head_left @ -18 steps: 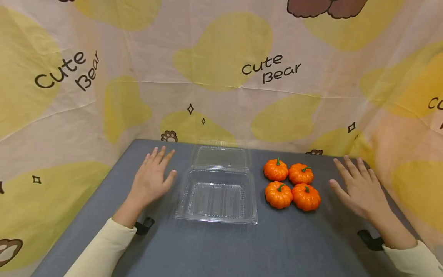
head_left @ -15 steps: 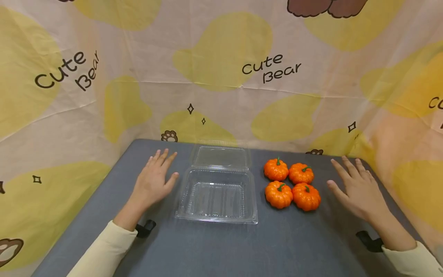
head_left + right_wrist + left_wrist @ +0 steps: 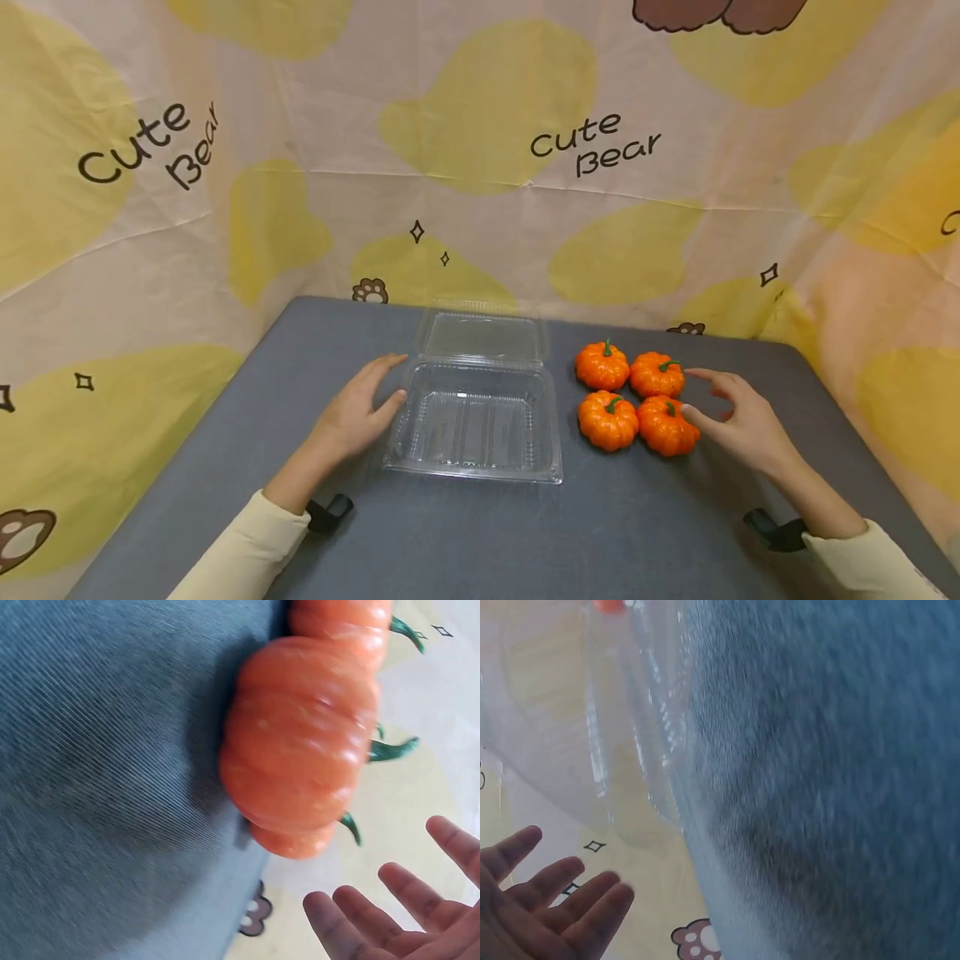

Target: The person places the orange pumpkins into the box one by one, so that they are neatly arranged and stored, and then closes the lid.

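A clear plastic clamshell box (image 3: 472,429) lies with its lid (image 3: 483,337) folded back towards the wall. My left hand (image 3: 358,412) is beside the box's left edge, fingers loosely extended and nothing held; whether it touches the rim I cannot tell. To the right of the box, several small orange pumpkins with green stems sit in a cluster. My right hand (image 3: 742,425) hovers at the near right pumpkin (image 3: 667,427), thumb and fingers apart. In the right wrist view a gap shows between the fingers (image 3: 405,900) and the pumpkin (image 3: 300,735).
The grey table (image 3: 525,542) ends at a fabric backdrop (image 3: 480,167) printed with yellow patches and lettering. Dark straps circle both wrists, the left strap (image 3: 330,512) and the right strap (image 3: 772,532) standing out below them.
My left hand has moved right to the box's edge. The right hand has moved left to the pumpkins, its fingers bending more. Box and pumpkins stay in place.
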`<action>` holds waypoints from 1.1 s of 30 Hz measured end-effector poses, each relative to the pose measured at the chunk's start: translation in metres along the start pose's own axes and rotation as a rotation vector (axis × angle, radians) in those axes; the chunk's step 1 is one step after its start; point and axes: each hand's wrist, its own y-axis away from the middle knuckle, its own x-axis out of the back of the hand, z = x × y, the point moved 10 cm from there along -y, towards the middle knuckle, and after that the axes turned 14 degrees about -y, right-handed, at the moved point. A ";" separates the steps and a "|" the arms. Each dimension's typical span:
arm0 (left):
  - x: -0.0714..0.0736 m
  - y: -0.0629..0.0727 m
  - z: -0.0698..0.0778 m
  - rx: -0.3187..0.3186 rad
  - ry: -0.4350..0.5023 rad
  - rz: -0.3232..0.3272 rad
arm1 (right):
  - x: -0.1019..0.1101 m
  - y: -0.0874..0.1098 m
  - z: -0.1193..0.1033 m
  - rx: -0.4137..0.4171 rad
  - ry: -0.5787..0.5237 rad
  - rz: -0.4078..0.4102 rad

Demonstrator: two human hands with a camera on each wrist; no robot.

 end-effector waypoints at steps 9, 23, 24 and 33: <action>-0.020 0.001 -0.001 0.057 0.228 -0.081 | -0.025 0.002 0.022 -0.109 -0.054 -0.082; -0.029 0.005 -0.005 0.131 0.256 -0.101 | -0.038 0.000 0.028 -0.119 -0.040 -0.106; -0.030 0.006 -0.005 0.133 0.261 -0.105 | -0.038 0.000 0.028 -0.121 -0.038 -0.111; -0.035 0.007 -0.008 0.152 0.339 -0.115 | -0.040 0.002 0.029 -0.119 -0.049 -0.113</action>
